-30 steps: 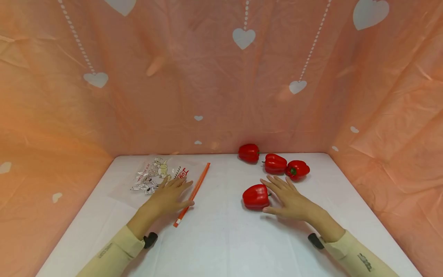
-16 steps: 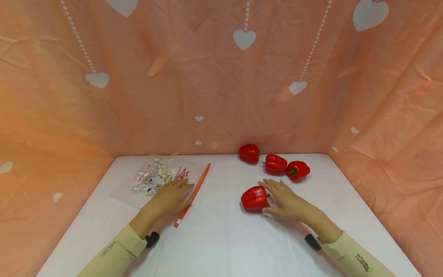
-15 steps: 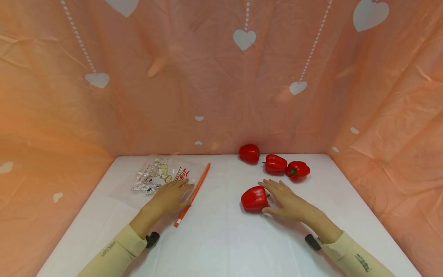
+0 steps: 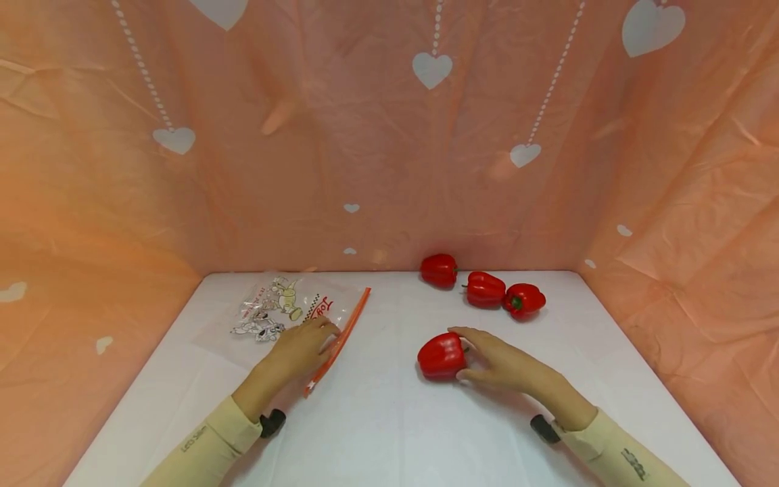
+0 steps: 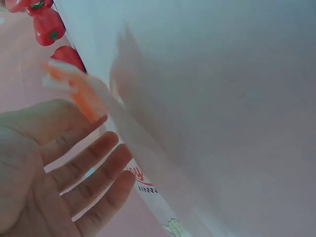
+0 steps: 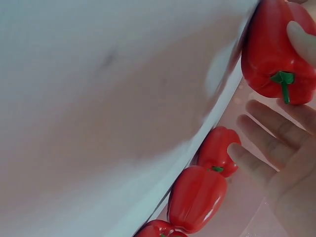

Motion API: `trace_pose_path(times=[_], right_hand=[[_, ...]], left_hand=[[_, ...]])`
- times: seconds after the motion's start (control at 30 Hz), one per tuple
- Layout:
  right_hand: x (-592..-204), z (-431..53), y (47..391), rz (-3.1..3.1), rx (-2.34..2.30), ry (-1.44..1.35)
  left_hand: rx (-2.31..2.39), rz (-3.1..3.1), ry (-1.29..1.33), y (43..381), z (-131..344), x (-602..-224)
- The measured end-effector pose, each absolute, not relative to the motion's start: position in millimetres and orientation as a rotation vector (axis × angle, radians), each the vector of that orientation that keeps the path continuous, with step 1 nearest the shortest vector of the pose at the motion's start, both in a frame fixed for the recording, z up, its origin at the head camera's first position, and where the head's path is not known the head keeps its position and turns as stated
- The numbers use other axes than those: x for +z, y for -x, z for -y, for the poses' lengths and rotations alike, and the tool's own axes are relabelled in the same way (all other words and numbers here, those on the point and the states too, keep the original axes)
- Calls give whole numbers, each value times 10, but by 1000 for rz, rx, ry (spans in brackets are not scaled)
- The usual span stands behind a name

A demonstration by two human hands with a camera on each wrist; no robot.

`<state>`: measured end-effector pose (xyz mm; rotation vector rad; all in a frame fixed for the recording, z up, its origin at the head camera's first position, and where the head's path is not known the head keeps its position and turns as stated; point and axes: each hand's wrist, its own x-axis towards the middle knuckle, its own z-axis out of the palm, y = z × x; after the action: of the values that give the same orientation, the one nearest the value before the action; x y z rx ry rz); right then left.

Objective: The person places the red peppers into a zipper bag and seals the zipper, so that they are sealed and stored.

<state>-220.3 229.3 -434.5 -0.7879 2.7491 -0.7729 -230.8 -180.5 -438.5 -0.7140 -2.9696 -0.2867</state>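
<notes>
near the middle of the white table (image 4: 389,439), i have the near red pepper (image 4: 441,356) lying on its side, stem to the right, toward the right hand (image 4: 496,362). that hand holds it lightly by the stem end between thumb and forefinger, the other fingers straight and off it; i'd judge the gap lets the stem sit out of the way. over on the left, the left hand (image 4: 302,345) seems to pinch the see-through bag (image 4: 286,297) at its orange strip (image 4: 353,318), fingers above, thumb probably beneath, which would explain why that edge lifts. the rest of the bag lies flat, thin as it looks. on the far right, the far pepper (image 4: 439,270) lies apart by the curtain (image 4: 389,203); the middle pepper (image 4: 484,289) and right pepper (image 4: 525,301) sit together, seemingly touching, likely steady on their blocky sides.
</notes>
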Motion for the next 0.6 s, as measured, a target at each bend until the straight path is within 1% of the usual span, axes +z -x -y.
trace_pose_path(times=[0.33, 0.6], right_hand=[[-4356, -2169, 2203, -2654, -856, 836], [-4352, -2041, 2200, -2609, -894, 922]], left_hand=[[-521, 3027, 505, 2299, 1774, -4363], [-592, 3001, 464, 2295, 1793, -4339]])
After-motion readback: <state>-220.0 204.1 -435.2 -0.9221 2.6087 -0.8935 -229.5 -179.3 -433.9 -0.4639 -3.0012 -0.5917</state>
